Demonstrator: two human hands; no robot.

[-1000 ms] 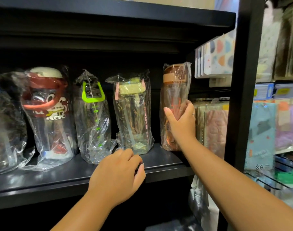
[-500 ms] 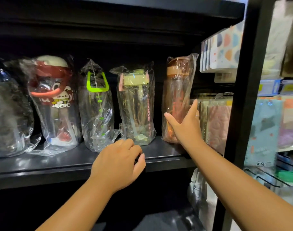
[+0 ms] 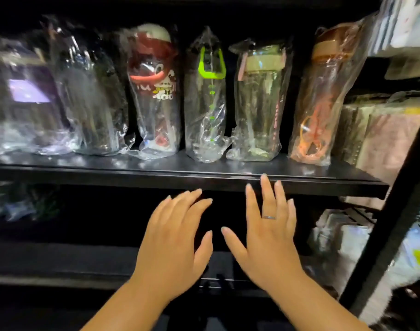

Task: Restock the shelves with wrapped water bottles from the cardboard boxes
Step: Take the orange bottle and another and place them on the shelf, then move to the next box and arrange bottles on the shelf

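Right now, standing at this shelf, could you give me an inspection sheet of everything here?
Surface: black shelf, with a bare strip along its front.
Job's things: a row of bottles in clear wrap. The red-capped bottle, green-handled bottle and pale-lidded bottle are standing. The orange bottle at the right end is leaning. There are blurred wrapped bottles further left.
Clutter: nothing seen.
Fingers: left hand and right hand are both spread and hold nothing, just below the shelf's front edge. The right one wears a ring.
Cables: nothing seen.
Surroundings: wrapped packets beside the orange bottle, and a black post at the right.
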